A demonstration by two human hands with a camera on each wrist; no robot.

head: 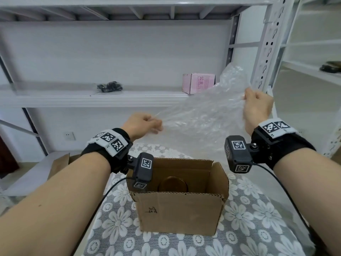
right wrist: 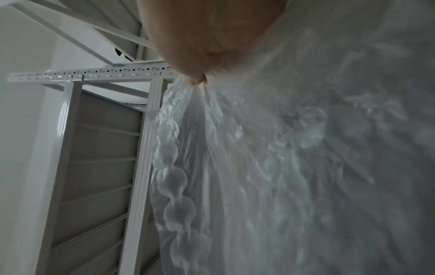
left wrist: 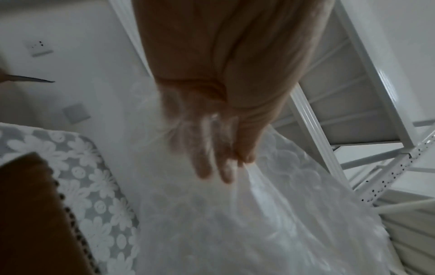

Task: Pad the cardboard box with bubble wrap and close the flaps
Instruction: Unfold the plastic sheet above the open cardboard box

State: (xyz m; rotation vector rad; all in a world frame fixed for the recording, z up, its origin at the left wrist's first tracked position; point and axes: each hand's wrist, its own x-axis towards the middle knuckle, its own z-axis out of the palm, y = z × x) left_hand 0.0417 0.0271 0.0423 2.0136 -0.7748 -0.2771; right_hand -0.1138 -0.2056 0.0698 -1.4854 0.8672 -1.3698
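Note:
An open cardboard box (head: pixel 180 211) stands on the flowered tablecloth (head: pixel 118 215), flaps up, with a round brown lid or jar (head: pixel 173 184) inside. A clear sheet of bubble wrap (head: pixel 204 115) is stretched in the air above and behind the box. My left hand (head: pixel 145 124) pinches its left edge, with the fingers seen through the film in the left wrist view (left wrist: pixel 221 163). My right hand (head: pixel 256 106) grips its upper right corner, higher up, and the wrap (right wrist: pixel 270 167) hangs from the fist in the right wrist view.
White metal shelving (head: pixel 265 52) stands behind and to the right. On the shelf lie a pink carton (head: pixel 198 83) and a black bundle (head: pixel 109 87). Another cardboard piece (head: pixel 59 164) sits at the left beside the table.

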